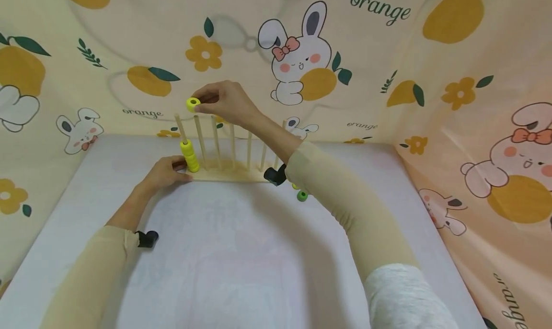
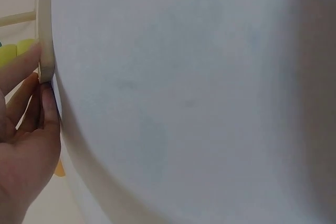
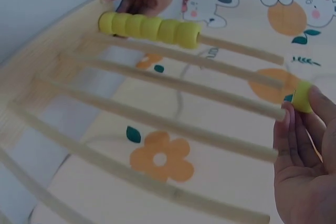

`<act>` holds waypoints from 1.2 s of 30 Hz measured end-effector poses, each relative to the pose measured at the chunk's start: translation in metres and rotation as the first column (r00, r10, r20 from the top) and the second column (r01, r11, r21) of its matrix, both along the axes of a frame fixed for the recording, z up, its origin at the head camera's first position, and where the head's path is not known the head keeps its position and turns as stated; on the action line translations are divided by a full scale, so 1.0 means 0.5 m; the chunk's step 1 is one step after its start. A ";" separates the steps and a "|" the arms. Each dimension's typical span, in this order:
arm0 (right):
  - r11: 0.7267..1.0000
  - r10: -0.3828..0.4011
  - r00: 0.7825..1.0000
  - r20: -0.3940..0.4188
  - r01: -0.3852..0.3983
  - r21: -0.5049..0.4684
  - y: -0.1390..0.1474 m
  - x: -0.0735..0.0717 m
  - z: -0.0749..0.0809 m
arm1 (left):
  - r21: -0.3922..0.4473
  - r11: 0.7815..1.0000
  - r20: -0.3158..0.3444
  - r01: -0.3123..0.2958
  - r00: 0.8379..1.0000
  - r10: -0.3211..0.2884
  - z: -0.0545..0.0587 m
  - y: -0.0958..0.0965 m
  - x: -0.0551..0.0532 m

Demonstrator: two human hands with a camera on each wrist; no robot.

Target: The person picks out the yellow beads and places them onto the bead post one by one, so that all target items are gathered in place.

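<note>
My right hand (image 1: 228, 101) pinches a yellow bead (image 1: 193, 104) between thumb and fingers, above the tops of the left pegs of a wooden peg stand (image 1: 228, 175). In the right wrist view this bead (image 3: 301, 97) is beside the peg tips, off any peg. Several yellow beads (image 1: 189, 157) are stacked on the leftmost peg, whose upper part sticks out bare. My left hand (image 1: 164, 173) holds the left end of the stand's base. The left wrist view shows the fingers of that hand (image 2: 31, 135) against the base's end (image 2: 46, 69).
A green bead (image 1: 302, 196) lies on the white table (image 1: 241, 233) right of the stand, with a yellow one partly hidden behind my right sleeve. Black wrist cameras (image 1: 147, 239) sit at both cuffs. A patterned cloth (image 1: 241, 13) hangs behind the stand and along the sides.
</note>
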State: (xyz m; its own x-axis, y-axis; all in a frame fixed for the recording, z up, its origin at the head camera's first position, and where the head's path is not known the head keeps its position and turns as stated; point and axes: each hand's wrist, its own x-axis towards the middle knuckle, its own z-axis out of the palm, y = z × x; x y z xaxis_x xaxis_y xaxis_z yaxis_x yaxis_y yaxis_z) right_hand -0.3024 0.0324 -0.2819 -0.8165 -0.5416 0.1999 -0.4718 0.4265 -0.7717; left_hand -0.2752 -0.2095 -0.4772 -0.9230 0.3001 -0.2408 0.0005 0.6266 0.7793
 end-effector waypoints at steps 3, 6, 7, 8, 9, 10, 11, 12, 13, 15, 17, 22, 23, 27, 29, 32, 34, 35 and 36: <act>1.000 0.005 1.000 0.005 -0.005 0.017 -0.015 -0.002 -0.003 | 0.010 1.000 -0.004 0.015 1.000 -0.015 -0.001 -0.001 -0.002; 0.999 0.014 1.000 0.005 -0.014 0.035 -0.030 -0.003 -0.004 | 0.016 1.000 -0.011 0.024 1.000 -0.024 -0.001 -0.004 -0.005; 0.999 0.017 1.000 0.003 -0.017 0.042 -0.035 -0.003 -0.004 | 0.019 0.999 -0.013 0.028 1.000 -0.028 -0.001 -0.005 -0.006; 0.999 0.021 1.000 0.004 -0.021 0.047 -0.039 -0.002 -0.003 | 0.021 0.999 -0.013 0.029 1.000 -0.029 0.000 -0.005 -0.007; 0.998 0.024 1.000 0.007 -0.025 0.050 -0.044 -0.002 -0.003 | 0.020 0.999 -0.009 0.026 1.000 -0.026 0.000 -0.005 -0.007; 0.998 0.027 1.000 0.011 -0.028 0.054 -0.048 -0.002 -0.002 | 0.021 0.999 -0.006 0.024 1.000 -0.024 0.000 -0.005 -0.007; 0.998 0.030 0.999 0.015 -0.030 0.058 -0.051 -0.002 -0.002 | 0.021 1.000 -0.003 0.021 1.000 -0.021 0.000 -0.005 -0.008; 0.998 0.031 0.999 0.019 -0.032 0.061 -0.054 -0.002 -0.002 | 0.020 1.000 -0.002 0.021 1.000 -0.020 0.001 -0.004 -0.008; 0.997 0.032 0.999 0.020 -0.033 0.063 -0.057 -0.002 -0.003 | 0.018 1.000 0.000 0.018 1.000 -0.018 0.001 -0.004 -0.008; 0.997 0.035 0.999 0.023 -0.036 0.063 -0.060 -0.004 -0.005 | 0.015 1.000 -0.001 0.016 1.000 -0.016 0.001 -0.003 -0.008; 0.997 0.037 0.999 0.024 -0.039 0.067 -0.063 -0.005 -0.007 | 0.006 1.000 -0.001 0.015 1.000 -0.015 0.001 -0.002 -0.008; 0.995 0.025 0.999 0.028 -0.027 0.092 -0.068 -0.005 -0.010 | -0.004 1.000 -0.001 0.019 1.000 -0.019 -0.001 -0.003 -0.009; 0.995 0.020 0.999 0.030 -0.023 0.093 -0.067 -0.005 -0.010 | -0.002 1.000 -0.002 0.022 1.000 -0.022 -0.001 -0.002 -0.009; 0.994 0.023 0.999 0.034 -0.027 0.103 -0.068 -0.002 -0.010 | -0.014 1.000 0.000 0.021 1.000 -0.021 -0.002 -0.002 -0.010; 0.992 0.026 0.999 0.035 -0.031 0.125 -0.069 -0.001 -0.010 | -0.021 1.000 0.008 0.018 1.000 -0.018 -0.001 -0.002 -0.008; 0.986 0.026 0.999 0.034 -0.031 0.167 -0.070 0.000 -0.011 | -0.025 1.000 0.017 0.017 1.000 -0.017 -0.003 -0.003 -0.007; 0.982 0.029 0.999 0.029 -0.034 0.188 -0.070 -0.001 -0.011 | -0.025 1.000 0.018 0.019 1.000 -0.019 -0.002 -0.004 -0.006; 0.980 0.033 0.999 0.027 -0.037 0.193 -0.070 -0.001 -0.012 | -0.024 0.999 0.016 0.021 1.000 -0.020 -0.002 -0.004 -0.006; 0.979 0.036 0.999 0.027 -0.041 0.199 -0.071 -0.002 -0.012 | -0.024 0.999 0.013 0.023 1.000 -0.022 -0.002 -0.003 -0.006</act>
State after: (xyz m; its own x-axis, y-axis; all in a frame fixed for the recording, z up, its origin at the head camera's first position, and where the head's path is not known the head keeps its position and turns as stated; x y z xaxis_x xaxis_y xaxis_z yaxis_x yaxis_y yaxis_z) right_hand -0.3031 -0.0029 -0.2878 -0.7975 -0.5997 0.0655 -0.4735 0.5550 -0.6839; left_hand -0.2782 -0.2112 -0.4782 -0.9128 0.3149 -0.2602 0.0047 0.6450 0.7641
